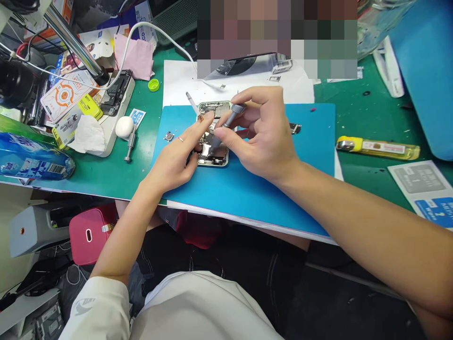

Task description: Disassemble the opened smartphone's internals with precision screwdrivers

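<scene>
An opened smartphone (219, 158) with its inner parts bare lies on the blue mat (212, 189). My left hand (180, 153) grips its left side, fingers reaching over the top and thumb at the lower edge. Between those fingers sticks up a thin white stick with a grey tip, which looks like a cigarette (192, 103). My right hand (264, 132) is closed around a grey screwdriver (231, 117), tilted, its tip down at the phone's lower part. My fingers hide the middle of the phone. A small metal part (169, 136) lies left of the phone.
Right of the mat lie a yellow utility knife (378, 148) and wipe packets (421, 189). Another screwdriver (131, 144), a white round object (124, 127) and a green cap (153, 85) are at left. A white cable (159, 28) arches behind. A person sits opposite, blurred out.
</scene>
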`<control>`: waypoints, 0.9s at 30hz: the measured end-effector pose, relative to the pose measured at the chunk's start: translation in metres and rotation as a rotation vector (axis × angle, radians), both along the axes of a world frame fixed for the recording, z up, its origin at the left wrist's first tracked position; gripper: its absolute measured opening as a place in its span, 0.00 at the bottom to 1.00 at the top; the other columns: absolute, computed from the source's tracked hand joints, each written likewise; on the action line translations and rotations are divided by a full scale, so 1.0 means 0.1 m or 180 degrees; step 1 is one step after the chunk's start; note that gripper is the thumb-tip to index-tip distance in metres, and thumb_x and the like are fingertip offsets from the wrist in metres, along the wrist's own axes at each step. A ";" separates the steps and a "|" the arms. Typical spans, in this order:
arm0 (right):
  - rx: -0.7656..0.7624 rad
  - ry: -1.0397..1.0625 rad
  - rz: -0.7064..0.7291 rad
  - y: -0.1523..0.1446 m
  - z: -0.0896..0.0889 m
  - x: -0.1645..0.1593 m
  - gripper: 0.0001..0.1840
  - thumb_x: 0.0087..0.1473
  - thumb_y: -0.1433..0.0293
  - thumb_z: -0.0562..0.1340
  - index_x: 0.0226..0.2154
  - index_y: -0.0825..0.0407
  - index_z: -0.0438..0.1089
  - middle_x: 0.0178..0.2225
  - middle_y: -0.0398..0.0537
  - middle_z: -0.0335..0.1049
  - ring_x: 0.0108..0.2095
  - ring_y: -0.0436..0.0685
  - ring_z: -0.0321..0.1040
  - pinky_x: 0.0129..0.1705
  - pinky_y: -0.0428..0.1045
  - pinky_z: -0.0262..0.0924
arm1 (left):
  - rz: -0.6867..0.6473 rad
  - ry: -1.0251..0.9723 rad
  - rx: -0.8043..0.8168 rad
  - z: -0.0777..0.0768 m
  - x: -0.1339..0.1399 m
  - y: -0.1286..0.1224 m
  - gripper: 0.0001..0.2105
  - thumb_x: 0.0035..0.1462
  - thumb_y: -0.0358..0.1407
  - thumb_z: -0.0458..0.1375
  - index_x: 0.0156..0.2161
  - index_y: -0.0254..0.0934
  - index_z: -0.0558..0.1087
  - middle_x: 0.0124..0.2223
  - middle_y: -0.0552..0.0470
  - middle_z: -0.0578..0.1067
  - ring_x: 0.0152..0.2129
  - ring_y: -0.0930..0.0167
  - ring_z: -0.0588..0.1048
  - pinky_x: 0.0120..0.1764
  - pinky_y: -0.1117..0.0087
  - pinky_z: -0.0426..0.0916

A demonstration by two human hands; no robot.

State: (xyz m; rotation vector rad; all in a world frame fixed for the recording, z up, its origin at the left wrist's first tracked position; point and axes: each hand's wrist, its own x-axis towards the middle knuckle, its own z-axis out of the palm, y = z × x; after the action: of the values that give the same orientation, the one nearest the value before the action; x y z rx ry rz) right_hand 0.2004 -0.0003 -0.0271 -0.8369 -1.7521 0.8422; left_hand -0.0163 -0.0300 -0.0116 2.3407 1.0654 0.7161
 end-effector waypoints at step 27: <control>0.0215 0.0095 -0.0937 0.05 0.15 0.04 0.21 0.67 0.54 0.62 0.55 0.39 0.53 0.44 0.48 0.76 0.39 0.61 0.75 0.33 0.56 0.72 | 0.1159 0.0021 0.0084 0.10 -0.03 -0.44 0.35 0.69 0.35 0.51 0.76 0.48 0.45 0.73 0.45 0.62 0.56 0.60 0.76 0.58 0.59 0.73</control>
State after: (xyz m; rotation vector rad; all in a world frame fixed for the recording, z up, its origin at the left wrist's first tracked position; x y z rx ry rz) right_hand 0.2044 0.0045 -0.0122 -1.0019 -1.5737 0.5939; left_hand -0.0196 -0.0739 -0.0018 2.1932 1.5151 0.8553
